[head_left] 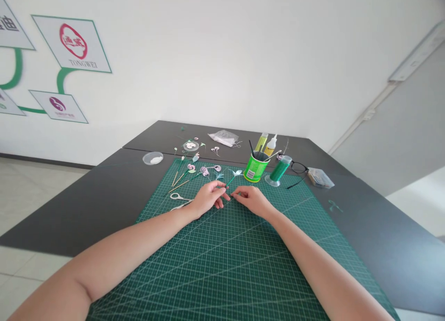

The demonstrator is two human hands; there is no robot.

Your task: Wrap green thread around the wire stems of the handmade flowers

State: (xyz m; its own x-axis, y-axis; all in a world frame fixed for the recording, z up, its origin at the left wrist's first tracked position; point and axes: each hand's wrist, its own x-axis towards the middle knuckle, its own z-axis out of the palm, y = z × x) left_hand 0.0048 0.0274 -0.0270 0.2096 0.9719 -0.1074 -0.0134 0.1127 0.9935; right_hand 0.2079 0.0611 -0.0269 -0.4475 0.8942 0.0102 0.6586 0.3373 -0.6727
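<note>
My left hand [211, 197] has its thumb and index finger closed on the green stem of a small artificial flower [237, 173] with pale bluish-white petals, which tilts up to the right. The other fingers of that hand curl loosely below. Just right of it, my right hand [251, 198] is pinched near the stem's lower end; whatever is between its fingertips is too small to make out. White-handled scissors [178, 197] lie partly hidden behind my left hand. Several artificial flowers with pink-purple heads [204, 171] lie beyond it, some on wooden sticks [179, 186].
A green cutting mat [222, 265] covers the table's middle. Behind my right hand stand a green can [256, 168] of tools, a green spool [281, 169] and a glue bottle [270, 146]. Glasses [299, 167], a clear box [320, 178], a plastic bag [224, 138] and a dish [153, 158] lie around.
</note>
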